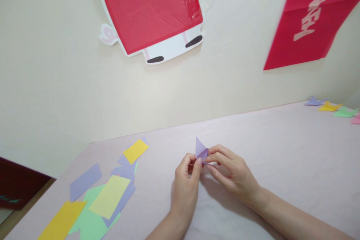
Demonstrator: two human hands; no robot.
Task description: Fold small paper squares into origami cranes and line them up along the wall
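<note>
A folded piece of purple paper [200, 147] is held just above the table, one pointed flap standing up. My left hand [188, 180] pinches its lower left side between thumb and curled fingers. From the right, my right hand [234, 170] grips the paper's right edge, with fingertips near the fold and the thumb underneath. Part of the paper is hidden behind the fingers of both hands.
Loose paper sheets lie at the left, among them a yellow sheet [110, 196], an orange sheet [62, 220] and a purple sheet [86, 182]. Several small folded paper shapes [329, 106] line the far right edge. Red decorations [152, 3] hang on the wall [56, 63] behind the table.
</note>
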